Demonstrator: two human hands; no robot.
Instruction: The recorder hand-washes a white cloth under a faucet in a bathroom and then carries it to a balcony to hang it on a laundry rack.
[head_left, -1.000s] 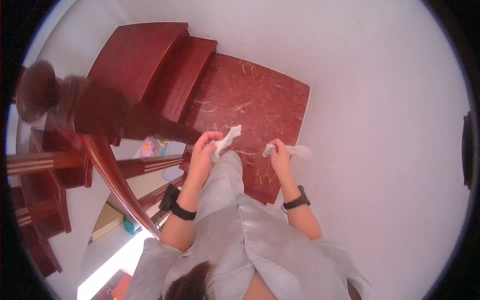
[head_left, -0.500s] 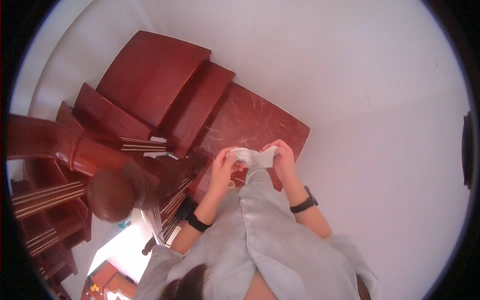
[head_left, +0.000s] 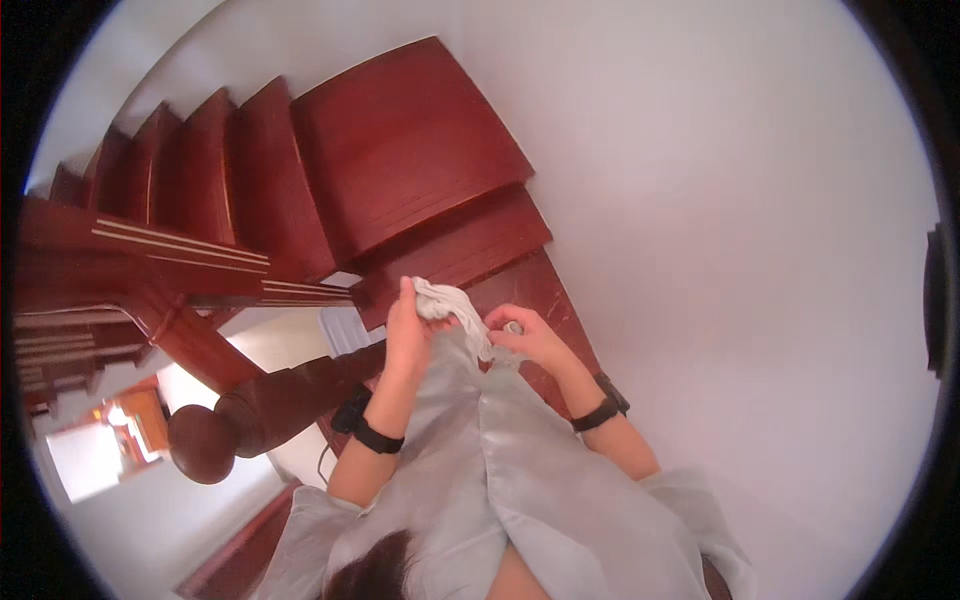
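A crumpled white cloth (head_left: 447,302) stretches between my two hands in front of my body. Its bunched upper part is pinched by my left hand (head_left: 408,325), thumb uppermost. The lower, thinner end trails down to my right hand (head_left: 527,338), whose bent fingers are closed on it. Black bands circle both wrists. Below the cloth lies the front of my pale grey satin garment (head_left: 480,430).
Dark red wooden stairs (head_left: 400,160) curve up to the left. A newel post with a round knob (head_left: 205,443) and a thick handrail (head_left: 180,335) stand close on my left. A white wall (head_left: 740,250) rises on the right.
My view has turned, bringing more steps into sight on the left. The cloth, earlier held spread between both hands, now hangs twisted, with my left hand higher and the right hand lower.
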